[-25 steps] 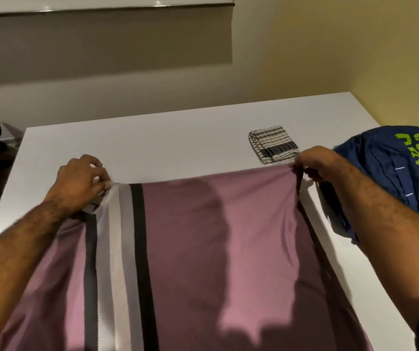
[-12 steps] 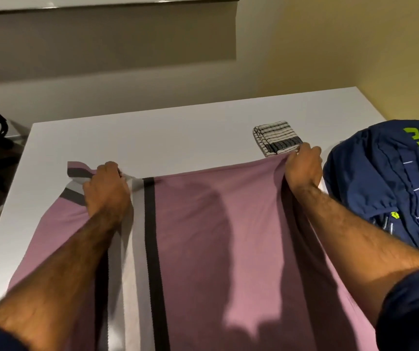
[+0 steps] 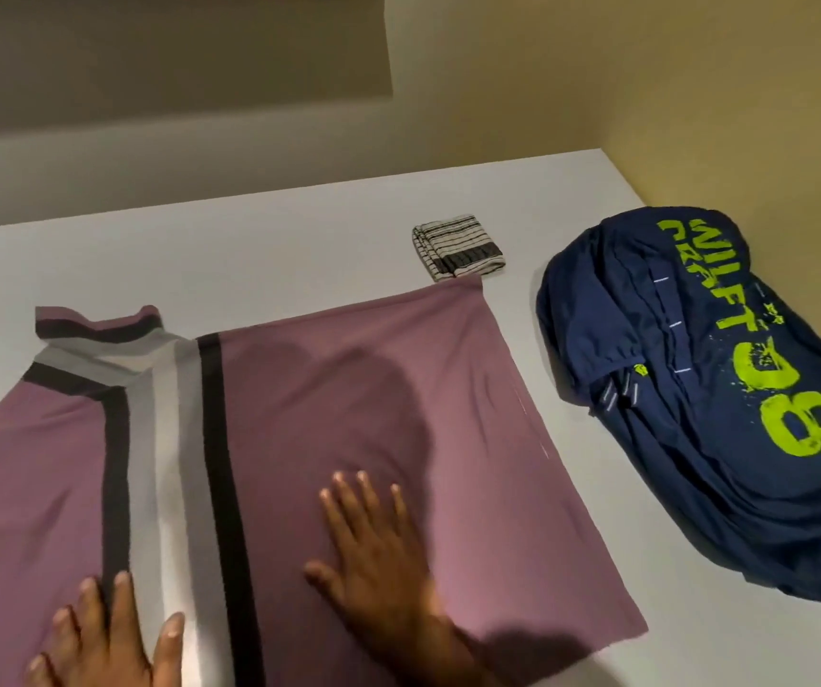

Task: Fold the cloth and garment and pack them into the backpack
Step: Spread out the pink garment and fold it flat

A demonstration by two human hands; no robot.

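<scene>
A mauve garment [image 3: 349, 399] with grey, white and black stripes lies spread flat on the white table [image 3: 259, 250]; one sleeve sticks out at its far left corner. My left hand [image 3: 106, 637] rests flat on the striped part near the front edge, fingers straight. My right hand [image 3: 373, 552] lies flat on the mauve middle, fingers spread. A small folded striped cloth [image 3: 458, 246] sits just beyond the garment's far right corner. The navy backpack [image 3: 705, 389] with lime-green lettering lies on the table's right side, apart from both hands.
The table's right edge runs beside a yellow wall [image 3: 745, 91]. Bare table surface stretches behind the garment up to the far edge. The garment's near edge runs out of the frame at the bottom.
Both hands let go of the garment's far edge and drew back toward me, now lying flat on the cloth. The garment has settled flat, with its sleeve now lying out at the left.
</scene>
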